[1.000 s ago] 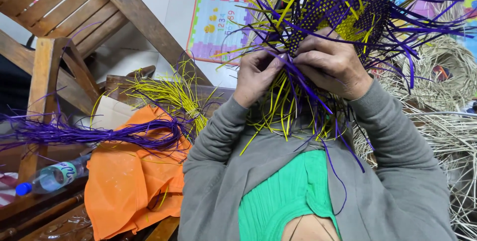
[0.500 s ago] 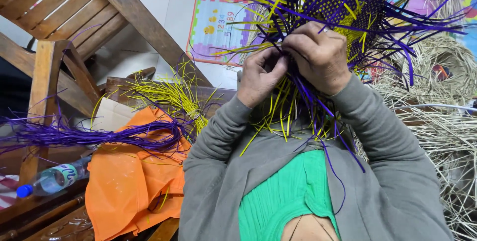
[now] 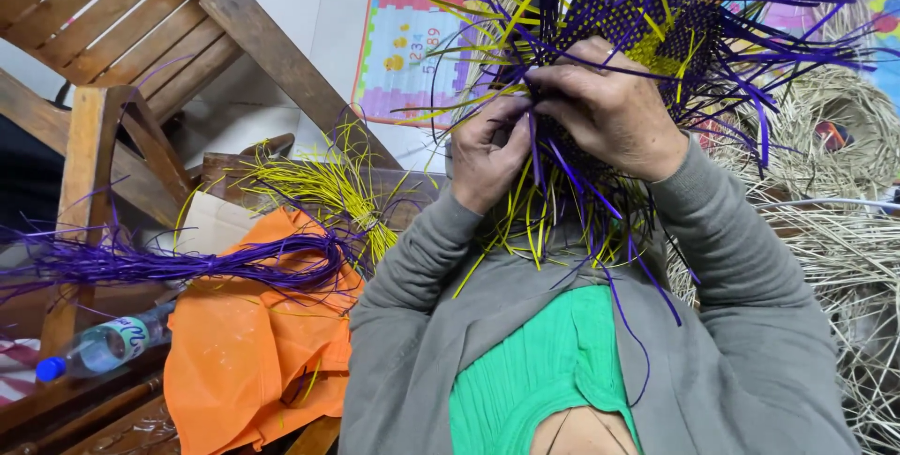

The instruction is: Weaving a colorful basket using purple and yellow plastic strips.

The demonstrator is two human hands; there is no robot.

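Note:
I hold up a half-woven piece of purple and yellow strips [image 3: 647, 14] in front of me, loose strip ends sticking out all around and hanging down. My left hand [image 3: 487, 150] pinches strips at its lower edge, fingers closed on them. My right hand [image 3: 614, 108] grips the woven part just beside it, thumb and fingers pressed on purple strips. The two hands nearly touch. Grey sleeves and a green top show below.
A bundle of purple strips [image 3: 187, 263] and a bundle of yellow strips [image 3: 328, 188] lie on an orange cloth [image 3: 253, 361] at left. A plastic bottle [image 3: 98, 347] lies near a wooden chair [image 3: 112, 61]. Straw-coloured woven baskets [image 3: 834, 127] pile up at right.
Both hands have shifted slightly on the weave, the fingers working the strips at its lower edge; the piece has tilted a little. The bundles at left have not moved.

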